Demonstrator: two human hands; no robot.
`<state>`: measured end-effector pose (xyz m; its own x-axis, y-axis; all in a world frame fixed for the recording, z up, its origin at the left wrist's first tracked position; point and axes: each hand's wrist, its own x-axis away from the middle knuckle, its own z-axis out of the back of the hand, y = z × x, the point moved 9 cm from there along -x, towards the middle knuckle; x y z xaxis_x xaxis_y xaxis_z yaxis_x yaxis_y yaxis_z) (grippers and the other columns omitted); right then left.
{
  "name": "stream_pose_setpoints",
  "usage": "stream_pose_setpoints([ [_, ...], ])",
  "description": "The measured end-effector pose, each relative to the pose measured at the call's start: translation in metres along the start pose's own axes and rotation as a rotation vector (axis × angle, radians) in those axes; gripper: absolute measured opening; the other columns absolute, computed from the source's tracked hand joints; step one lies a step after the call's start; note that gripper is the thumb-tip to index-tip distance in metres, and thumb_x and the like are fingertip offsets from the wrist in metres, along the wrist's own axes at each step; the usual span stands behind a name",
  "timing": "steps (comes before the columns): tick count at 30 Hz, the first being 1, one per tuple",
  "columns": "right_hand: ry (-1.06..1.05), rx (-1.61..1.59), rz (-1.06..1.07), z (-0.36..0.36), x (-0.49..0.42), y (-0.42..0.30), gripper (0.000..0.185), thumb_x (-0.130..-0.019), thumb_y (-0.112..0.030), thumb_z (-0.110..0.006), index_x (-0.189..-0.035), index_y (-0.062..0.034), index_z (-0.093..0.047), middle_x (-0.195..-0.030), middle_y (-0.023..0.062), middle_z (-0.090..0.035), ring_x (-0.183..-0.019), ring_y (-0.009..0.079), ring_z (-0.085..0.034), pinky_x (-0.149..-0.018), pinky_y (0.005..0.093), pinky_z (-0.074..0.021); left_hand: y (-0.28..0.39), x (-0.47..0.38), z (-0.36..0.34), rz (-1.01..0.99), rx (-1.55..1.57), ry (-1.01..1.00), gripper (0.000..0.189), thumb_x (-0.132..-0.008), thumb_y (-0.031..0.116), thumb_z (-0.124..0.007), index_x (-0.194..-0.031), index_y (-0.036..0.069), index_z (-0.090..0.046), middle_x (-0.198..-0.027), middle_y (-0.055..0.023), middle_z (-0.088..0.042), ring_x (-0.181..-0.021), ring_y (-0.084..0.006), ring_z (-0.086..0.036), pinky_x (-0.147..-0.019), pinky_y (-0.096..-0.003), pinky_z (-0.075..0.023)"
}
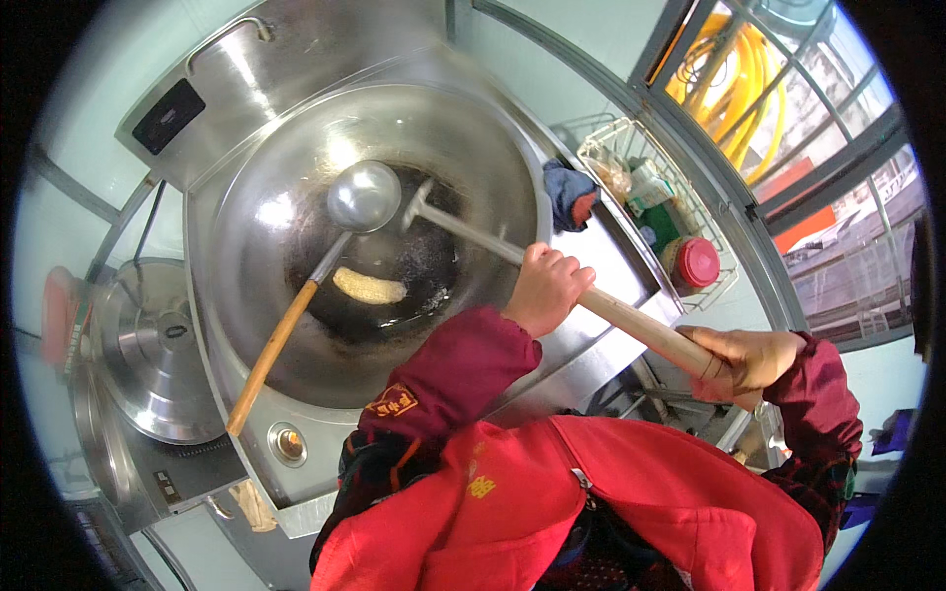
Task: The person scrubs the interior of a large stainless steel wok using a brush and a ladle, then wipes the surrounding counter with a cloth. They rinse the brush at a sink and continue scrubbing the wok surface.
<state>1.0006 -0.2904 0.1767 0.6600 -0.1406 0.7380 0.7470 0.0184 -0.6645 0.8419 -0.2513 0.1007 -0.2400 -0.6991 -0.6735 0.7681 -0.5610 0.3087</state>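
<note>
Both hands grip a long-handled wok spatula (pixel 628 318) with a wooden handle and metal neck. My left hand (pixel 550 287) is closed around its middle, over the wok's near right rim. Near the handle's end, my right hand (pixel 746 362) is wrapped around the wood, slightly blurred. The spatula's metal head (pixel 418 208), seen nearly edge-on, is inside a large steel wok (pixel 259 310). Beside it rests a ladle (pixel 363 196), its wooden handle lying across the near left rim. A pale yellow, rough, elongated piece (pixel 369 287), possibly loofah, lies in the wok's dark, wet bottom.
A faucet (pixel 262 29) rises behind the wok. To the right are a bunched dark cloth (pixel 569 196) and a wire basket (pixel 724 258) holding a red-lidded jar (pixel 696 262). A round steel lid (pixel 174 332) is at left, and a knob (pixel 288 443) sits at the stove's front.
</note>
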Motion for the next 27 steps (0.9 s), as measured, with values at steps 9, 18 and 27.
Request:
stream_pose_setpoints([
  [9, 0.869, 0.417, -0.162, 0.050, 0.136, 0.090, 0.058, -0.066, 0.004, -0.056, -0.122, -0.0079, -0.046, -0.078, 0.0134, -0.057, -0.069, 0.0229, -0.059, -0.065, 0.0294, -0.0463, 0.095, -0.109, -0.045, -0.124, 0.077, 0.241, 0.003, -0.074, 0.018, -0.052, -0.074, 0.015, -0.050, -0.071, -0.0005, -0.045, -0.075, -0.0197, -0.049, -0.078, -0.0395, -0.0350],
  [18, 1.160, 0.450, -0.260, 0.048, 0.261, 0.151, 0.053, -0.058, 0.006, -0.054, -0.111, -0.0031, -0.055, -0.078, 0.0194, -0.061, -0.068, 0.0283, -0.064, -0.064, 0.0294, -0.0491, 0.211, -0.168, -0.137, -0.172, 0.193, -0.012, 0.006, -0.078, 0.022, -0.051, -0.076, 0.017, -0.054, -0.076, -0.0028, -0.049, -0.084, -0.0210, -0.050, -0.084, -0.0424, -0.0335],
  [27, 1.150, 0.642, -0.407, 0.077, 0.245, 0.174, 0.043, -0.065, 0.001, -0.061, -0.106, -0.0091, -0.057, -0.075, 0.0168, -0.062, -0.068, 0.0343, -0.062, -0.058, 0.0362, -0.0488, 0.196, -0.163, -0.171, -0.132, 0.310, 0.099, 0.007, -0.077, 0.022, -0.050, -0.072, 0.017, -0.051, -0.073, -0.0023, -0.046, -0.077, -0.0212, -0.047, -0.072, -0.0382, -0.0340],
])
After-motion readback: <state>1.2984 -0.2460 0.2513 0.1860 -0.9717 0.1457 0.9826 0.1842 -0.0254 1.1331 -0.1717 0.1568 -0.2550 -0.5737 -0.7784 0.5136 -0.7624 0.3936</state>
